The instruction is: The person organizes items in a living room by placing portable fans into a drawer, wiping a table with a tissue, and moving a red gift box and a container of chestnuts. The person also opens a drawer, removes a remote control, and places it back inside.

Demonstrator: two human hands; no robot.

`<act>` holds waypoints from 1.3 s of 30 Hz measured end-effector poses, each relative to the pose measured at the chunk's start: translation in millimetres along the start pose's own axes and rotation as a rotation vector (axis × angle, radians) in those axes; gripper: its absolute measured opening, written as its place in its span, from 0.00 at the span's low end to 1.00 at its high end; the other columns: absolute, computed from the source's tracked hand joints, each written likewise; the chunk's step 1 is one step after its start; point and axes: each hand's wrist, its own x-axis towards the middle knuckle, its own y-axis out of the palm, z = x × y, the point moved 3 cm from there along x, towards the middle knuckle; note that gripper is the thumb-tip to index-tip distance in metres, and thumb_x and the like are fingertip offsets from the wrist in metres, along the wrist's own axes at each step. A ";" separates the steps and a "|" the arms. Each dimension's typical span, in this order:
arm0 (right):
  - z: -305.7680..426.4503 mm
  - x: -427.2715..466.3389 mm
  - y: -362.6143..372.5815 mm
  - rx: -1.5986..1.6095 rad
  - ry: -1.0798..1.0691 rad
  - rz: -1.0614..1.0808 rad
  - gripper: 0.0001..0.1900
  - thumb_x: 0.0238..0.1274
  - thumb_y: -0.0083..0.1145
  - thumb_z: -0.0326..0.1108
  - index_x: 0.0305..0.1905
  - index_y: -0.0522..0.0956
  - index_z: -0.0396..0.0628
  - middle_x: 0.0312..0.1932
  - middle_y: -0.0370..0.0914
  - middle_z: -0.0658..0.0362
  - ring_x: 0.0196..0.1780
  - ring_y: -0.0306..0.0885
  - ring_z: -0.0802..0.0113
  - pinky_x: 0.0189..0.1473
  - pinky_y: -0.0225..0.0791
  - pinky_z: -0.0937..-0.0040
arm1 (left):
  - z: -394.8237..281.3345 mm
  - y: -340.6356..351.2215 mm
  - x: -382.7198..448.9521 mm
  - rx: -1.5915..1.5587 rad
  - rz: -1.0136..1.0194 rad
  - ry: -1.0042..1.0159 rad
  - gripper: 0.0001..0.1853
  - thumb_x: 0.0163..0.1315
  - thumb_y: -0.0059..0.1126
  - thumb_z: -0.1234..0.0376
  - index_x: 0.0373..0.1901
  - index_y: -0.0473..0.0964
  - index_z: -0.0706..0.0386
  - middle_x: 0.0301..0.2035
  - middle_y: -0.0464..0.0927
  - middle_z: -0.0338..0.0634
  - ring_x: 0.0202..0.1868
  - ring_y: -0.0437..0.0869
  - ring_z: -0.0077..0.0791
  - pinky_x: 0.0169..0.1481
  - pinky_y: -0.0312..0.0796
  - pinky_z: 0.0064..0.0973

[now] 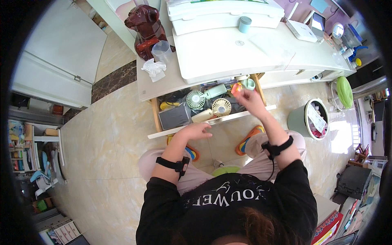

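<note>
A drawer [211, 121] is pulled out under the white desk. In it lie a green handheld fan [196, 99], a cream handheld fan [221, 107], a dark flat box [175, 117], a yellow cable [169, 105] and a pale green round item [248, 84]. My right hand [249, 100] is over the drawer's right part, its fingertips at a small orange-red item [236, 89] that it seems to pinch. Near the drawer's front edge hovers my left hand [197, 131], its fingers apart and holding nothing.
On the desk [226, 58] stand a white storage box [211, 20], a teal-lidded jar [245, 25], a dark red dog figure [147, 29], a clear plastic cup [161, 51] and crumpled tissue [153, 69]. A waste bin [295, 118] stands on the floor at the right.
</note>
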 end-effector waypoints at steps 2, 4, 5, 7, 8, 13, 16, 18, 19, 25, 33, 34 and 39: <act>26.8 31.4 -22.0 0.108 -0.219 -0.163 0.11 0.59 0.55 0.36 0.35 0.77 0.38 0.27 0.78 0.54 0.31 0.77 0.69 0.38 0.69 0.73 | -3.1 -1.1 -1.4 0.021 -0.007 -0.012 0.27 0.59 0.57 0.54 0.55 0.68 0.58 0.45 0.78 0.51 0.47 0.80 0.39 0.52 0.71 0.31; 42.9 72.1 -41.3 -0.044 -0.275 -0.380 0.09 0.57 0.55 0.35 0.38 0.78 0.41 0.34 0.78 0.50 0.38 0.77 0.59 0.42 0.70 0.65 | -7.9 -5.0 -5.5 0.009 -0.048 0.028 0.26 0.59 0.56 0.54 0.55 0.69 0.58 0.44 0.79 0.50 0.46 0.81 0.39 0.50 0.71 0.32; 46.0 94.2 -51.8 -0.103 -0.272 -0.387 0.09 0.56 0.55 0.33 0.39 0.78 0.42 0.37 0.77 0.48 0.40 0.77 0.57 0.44 0.69 0.64 | -9.9 -6.4 -7.9 -0.004 -0.061 0.028 0.26 0.59 0.56 0.54 0.54 0.69 0.58 0.43 0.79 0.50 0.45 0.81 0.39 0.50 0.71 0.32; 44.7 131.3 -63.0 -0.331 -0.257 -0.448 0.11 0.55 0.54 0.32 0.43 0.78 0.44 0.45 0.74 0.48 0.44 0.75 0.53 0.50 0.68 0.61 | -14.8 -9.9 -12.2 0.002 -0.094 0.053 0.25 0.59 0.56 0.54 0.53 0.69 0.59 0.42 0.80 0.50 0.44 0.81 0.41 0.49 0.72 0.33; 41.0 148.0 -64.0 -0.432 -0.248 -0.438 0.11 0.55 0.53 0.32 0.44 0.77 0.44 0.48 0.73 0.47 0.47 0.74 0.53 0.52 0.67 0.61 | -15.8 -11.6 -14.9 -0.005 -0.107 0.044 0.25 0.58 0.56 0.54 0.53 0.69 0.59 0.42 0.80 0.51 0.44 0.81 0.42 0.48 0.72 0.33; 4.2 208.7 -42.3 -0.693 -0.105 -0.180 0.16 0.58 0.49 0.33 0.51 0.74 0.44 0.57 0.68 0.47 0.60 0.66 0.51 0.61 0.61 0.61 | -19.8 -14.0 -19.1 0.041 -0.085 0.027 0.26 0.57 0.55 0.53 0.51 0.70 0.61 0.42 0.79 0.51 0.45 0.80 0.45 0.49 0.71 0.35; -2.8 220.5 -38.2 -0.758 -0.226 -0.218 0.19 0.58 0.49 0.33 0.55 0.71 0.45 0.61 0.64 0.47 0.63 0.62 0.48 0.63 0.58 0.61 | -19.9 -13.3 -19.0 0.028 -0.114 0.058 0.26 0.57 0.55 0.52 0.50 0.70 0.62 0.43 0.79 0.52 0.45 0.80 0.45 0.50 0.71 0.36; 2.3 216.4 -39.0 -0.693 -0.221 -0.263 0.20 0.57 0.51 0.34 0.56 0.69 0.45 0.62 0.63 0.48 0.62 0.62 0.47 0.63 0.58 0.61 | -18.1 -14.1 -18.8 0.023 -0.112 0.056 0.27 0.57 0.55 0.52 0.51 0.70 0.61 0.44 0.78 0.53 0.46 0.79 0.46 0.50 0.71 0.35; 10.8 209.7 -38.5 -0.642 -0.296 -0.329 0.20 0.56 0.52 0.33 0.55 0.70 0.45 0.62 0.63 0.48 0.61 0.63 0.47 0.63 0.59 0.61 | -16.7 -14.3 -18.6 0.021 -0.095 0.037 0.27 0.57 0.55 0.52 0.52 0.69 0.61 0.45 0.78 0.53 0.46 0.79 0.45 0.51 0.71 0.35; 42.6 98.3 -18.3 -0.059 -0.249 -0.099 0.08 0.63 0.50 0.32 0.42 0.75 0.39 0.30 0.74 0.57 0.39 0.75 0.71 0.39 0.69 0.73 | -13.9 -10.9 -14.4 0.084 0.013 0.022 0.33 0.55 0.58 0.50 0.57 0.66 0.61 0.48 0.76 0.54 0.49 0.78 0.46 0.52 0.70 0.34; -37.8 -66.0 59.2 0.580 0.648 0.871 0.29 0.66 0.48 0.41 0.65 0.56 0.37 0.54 0.72 0.50 0.56 0.72 0.64 0.57 0.65 0.68 | -14.3 -8.7 -16.6 0.074 -0.012 0.049 0.37 0.53 0.59 0.49 0.60 0.63 0.62 0.52 0.72 0.56 0.53 0.75 0.46 0.56 0.68 0.34; -52.5 -69.9 66.5 0.637 0.735 0.742 0.29 0.67 0.48 0.40 0.66 0.54 0.37 0.55 0.71 0.50 0.56 0.72 0.63 0.57 0.65 0.67 | -14.3 -8.8 -17.4 0.060 0.010 0.040 0.40 0.51 0.58 0.47 0.60 0.63 0.63 0.53 0.72 0.56 0.54 0.74 0.46 0.58 0.67 0.34; -91.2 -56.6 99.5 0.987 0.775 0.399 0.23 0.67 0.43 0.36 0.62 0.61 0.35 0.59 0.68 0.49 0.59 0.69 0.59 0.63 0.59 0.62 | -16.2 -7.1 -19.7 0.036 0.025 0.009 0.42 0.52 0.58 0.46 0.63 0.59 0.62 0.55 0.69 0.57 0.57 0.72 0.47 0.60 0.65 0.34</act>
